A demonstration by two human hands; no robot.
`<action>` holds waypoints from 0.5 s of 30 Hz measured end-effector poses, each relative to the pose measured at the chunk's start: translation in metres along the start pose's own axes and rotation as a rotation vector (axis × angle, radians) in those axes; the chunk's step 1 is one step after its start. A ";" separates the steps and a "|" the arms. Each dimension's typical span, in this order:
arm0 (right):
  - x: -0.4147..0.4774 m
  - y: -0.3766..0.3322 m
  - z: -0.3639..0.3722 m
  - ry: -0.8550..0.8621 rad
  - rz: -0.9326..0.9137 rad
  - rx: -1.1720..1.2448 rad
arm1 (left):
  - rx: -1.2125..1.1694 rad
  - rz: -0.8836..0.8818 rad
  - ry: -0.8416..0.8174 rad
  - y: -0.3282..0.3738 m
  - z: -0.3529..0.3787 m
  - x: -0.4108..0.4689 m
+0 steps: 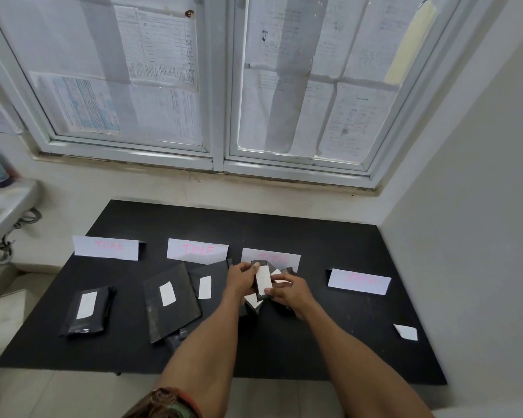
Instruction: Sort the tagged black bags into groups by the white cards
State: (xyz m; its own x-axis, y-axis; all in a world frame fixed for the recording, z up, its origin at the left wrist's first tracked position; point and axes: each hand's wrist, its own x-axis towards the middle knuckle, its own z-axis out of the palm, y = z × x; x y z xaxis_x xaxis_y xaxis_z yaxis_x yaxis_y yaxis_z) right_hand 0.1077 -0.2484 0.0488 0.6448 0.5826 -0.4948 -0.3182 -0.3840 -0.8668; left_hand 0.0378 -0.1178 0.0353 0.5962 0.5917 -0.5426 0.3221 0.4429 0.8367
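Both my hands hold one small black bag (263,280) with a white tag, raised over a pile of more bags (254,301). My left hand (241,279) grips its top end, my right hand (289,292) pinches its lower end. Behind it stands the third white card (280,258) with pink writing. The first card (106,248) has one tagged bag (88,310) in front of it. The second card (196,251) has a large tagged bag (169,300) and another bag (207,282) before it. The fourth card (359,281) stands alone at the right.
Everything lies on a black mat (329,342) set on a pale counter below a papered window (221,86). A loose white tag (406,332) lies near the mat's right edge. A white sink (3,209) stands at the far left, a wall at the right.
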 end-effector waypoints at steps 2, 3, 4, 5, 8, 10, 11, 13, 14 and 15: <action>-0.003 0.001 -0.004 -0.040 -0.021 0.028 | -0.026 -0.017 0.001 -0.001 -0.001 -0.001; -0.004 0.002 -0.006 -0.046 -0.031 0.044 | -0.043 -0.031 -0.011 -0.001 -0.001 -0.001; -0.004 0.003 -0.007 -0.046 -0.038 0.059 | -0.066 -0.048 -0.026 -0.001 -0.001 0.000; -0.003 0.004 -0.007 -0.041 -0.046 0.075 | -0.089 -0.067 -0.044 0.000 -0.002 -0.001; 0.000 0.006 -0.007 0.029 -0.057 0.080 | -0.125 -0.115 -0.080 0.003 -0.002 -0.003; 0.002 0.007 -0.006 0.099 -0.083 -0.013 | -0.112 -0.117 -0.088 0.005 -0.001 -0.006; 0.003 0.007 -0.005 0.126 -0.111 -0.081 | -0.101 -0.112 -0.076 0.005 -0.001 -0.008; 0.005 0.009 -0.003 0.150 -0.166 -0.223 | -0.103 -0.094 -0.042 0.005 0.001 -0.009; 0.005 0.009 -0.002 0.144 -0.189 -0.278 | -0.117 -0.093 -0.032 0.005 0.002 -0.010; 0.006 0.010 -0.001 0.142 -0.218 -0.339 | -0.131 -0.104 -0.031 0.005 0.003 -0.011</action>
State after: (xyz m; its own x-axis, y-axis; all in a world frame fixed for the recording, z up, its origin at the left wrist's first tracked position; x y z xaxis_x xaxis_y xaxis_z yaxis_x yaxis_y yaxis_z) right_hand 0.1087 -0.2494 0.0373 0.7682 0.5811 -0.2685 0.0672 -0.4904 -0.8689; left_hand 0.0349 -0.1236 0.0455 0.5878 0.5181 -0.6213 0.2859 0.5854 0.7586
